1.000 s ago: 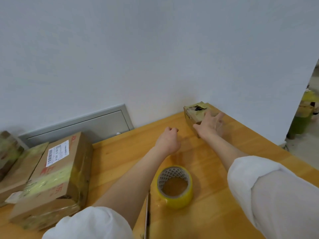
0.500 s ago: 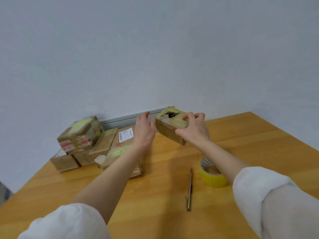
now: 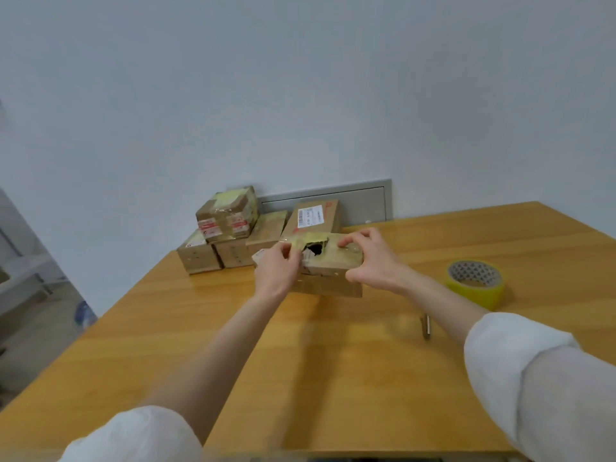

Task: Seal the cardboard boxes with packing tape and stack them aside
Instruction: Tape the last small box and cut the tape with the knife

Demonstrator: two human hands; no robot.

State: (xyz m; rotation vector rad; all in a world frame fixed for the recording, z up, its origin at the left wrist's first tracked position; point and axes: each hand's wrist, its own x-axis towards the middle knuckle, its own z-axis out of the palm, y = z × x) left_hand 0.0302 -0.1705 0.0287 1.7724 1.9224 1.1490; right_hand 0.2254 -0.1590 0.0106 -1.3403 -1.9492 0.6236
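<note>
Surface: one wooden table (image 3: 333,361), set against a pale wall (image 3: 300,95) with one grey panel (image 3: 360,201) low in it.
Hands: two, both on one small box (image 3: 333,260). The left hand (image 3: 276,271) pinches its left end with curled fingers; the right hand (image 3: 373,265) clamps its right end, fingers over the top, thumb on the near side.
Small box: bound in yellowish tape, with one torn hole on top. It sits over the near end of a labelled box (image 3: 315,215) — resting or just lifted, I cannot tell.
Other boxes: four counted at the back of the table — the labelled box, a flat box (image 3: 268,228) to its left, a corner box (image 3: 198,258), and a taped box (image 3: 230,211) stacked on top.
Tape: one yellow tape roll (image 3: 476,291), lying flat, right of the right hand.
Tool: one slim metal tool (image 3: 426,328), partly hidden by the right forearm.
</note>
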